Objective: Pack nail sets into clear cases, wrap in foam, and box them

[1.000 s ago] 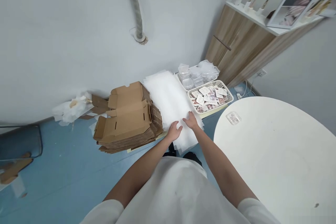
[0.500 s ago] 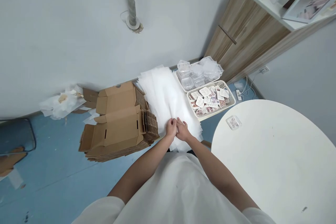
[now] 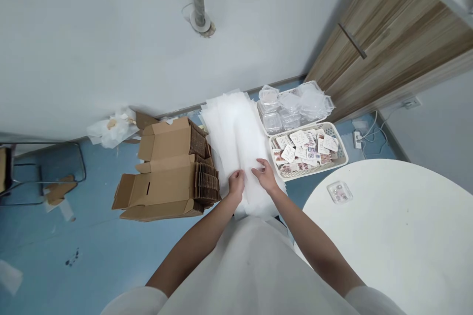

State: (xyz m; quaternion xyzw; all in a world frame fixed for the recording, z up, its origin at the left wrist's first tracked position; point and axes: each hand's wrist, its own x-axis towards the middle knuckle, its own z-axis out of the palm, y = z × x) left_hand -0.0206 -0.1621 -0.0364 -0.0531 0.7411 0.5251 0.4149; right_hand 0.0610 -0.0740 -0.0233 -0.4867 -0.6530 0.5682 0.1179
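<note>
A stack of thin white packing sheets (image 3: 236, 123) lies in front of me, its layers slightly fanned. Over its near part, my left hand (image 3: 236, 184) is closed with curled fingers, pinching what looks like the top sheet. A soft crease runs up the sheet from there. To its right, my right hand (image 3: 266, 177) hovers at or touches the sheets, thumb and fingers apart and nothing held. Left of the stack is a pile of unfolded brown cardboard boxes (image 3: 166, 182). On the right, a white basket (image 3: 344, 157) holds many printed cards (image 3: 300, 138).
Behind the cards, another basket holds clear plastic boxes (image 3: 273, 122). A round white table (image 3: 399, 236) at right bears a small clear case (image 3: 340, 192). Beyond stands a wooden cabinet (image 3: 377, 44), with a power strip (image 3: 357, 140) on the floor. A metal-framed chair (image 3: 44, 172) is far left.
My hands were together over the sheets and have come apart, the right moving rightward with its fingers opening. The view has shifted, showing more floor at left and less of the cabinet top.
</note>
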